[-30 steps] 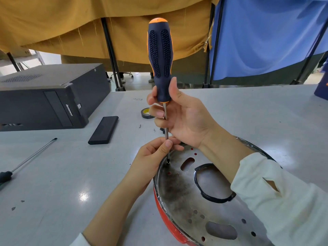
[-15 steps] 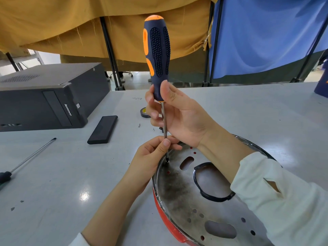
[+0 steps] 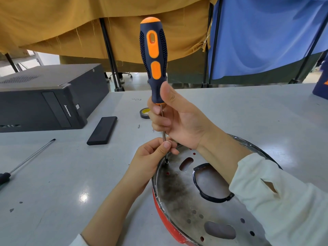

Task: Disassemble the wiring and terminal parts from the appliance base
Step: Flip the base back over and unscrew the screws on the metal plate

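Observation:
The appliance base is a round metal plate with a red rim, lying at the table's near right, with several holes and a large black-edged opening. A black and orange screwdriver stands upright with its tip on a screw near the plate's far left edge. My right hand grips the lower end of the handle and the shaft. My left hand pinches the shaft just above the tip and rests against the plate's rim. No wiring shows.
A black computer case lies at the left, with a flat black block beside it. A second screwdriver lies at the left edge. A tape roll sits behind my right hand. Cloth-draped stands line the table's far side.
The screwdriver handle has rotated about its axis, its orange panel now facing me. My right hand's fingers shifted on the handle. The tip and my left hand stayed in place.

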A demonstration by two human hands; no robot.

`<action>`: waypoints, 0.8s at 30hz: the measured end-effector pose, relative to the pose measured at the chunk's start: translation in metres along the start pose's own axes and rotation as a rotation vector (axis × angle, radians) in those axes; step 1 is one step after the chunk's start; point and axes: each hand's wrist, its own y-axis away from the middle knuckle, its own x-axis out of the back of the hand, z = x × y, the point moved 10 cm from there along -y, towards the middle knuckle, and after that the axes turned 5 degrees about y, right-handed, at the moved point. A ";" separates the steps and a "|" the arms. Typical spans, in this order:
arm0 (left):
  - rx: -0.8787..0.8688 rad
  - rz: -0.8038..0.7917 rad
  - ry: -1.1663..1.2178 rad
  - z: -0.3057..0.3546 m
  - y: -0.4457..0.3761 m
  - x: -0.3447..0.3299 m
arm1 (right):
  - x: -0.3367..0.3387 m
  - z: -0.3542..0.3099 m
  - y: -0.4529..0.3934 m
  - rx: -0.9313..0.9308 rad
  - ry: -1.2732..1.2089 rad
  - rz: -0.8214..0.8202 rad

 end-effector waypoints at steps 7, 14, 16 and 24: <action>-0.033 -0.020 -0.012 0.003 0.001 0.000 | 0.004 -0.001 -0.001 -0.007 -0.019 0.031; -0.014 0.014 -0.032 0.000 -0.001 0.002 | 0.001 0.006 -0.003 -0.080 -0.065 -0.023; -0.007 0.016 -0.032 0.000 -0.001 0.002 | 0.000 0.005 -0.002 -0.063 -0.047 -0.032; -0.023 0.006 -0.039 0.000 0.000 0.003 | 0.008 0.003 -0.001 -0.015 -0.033 0.048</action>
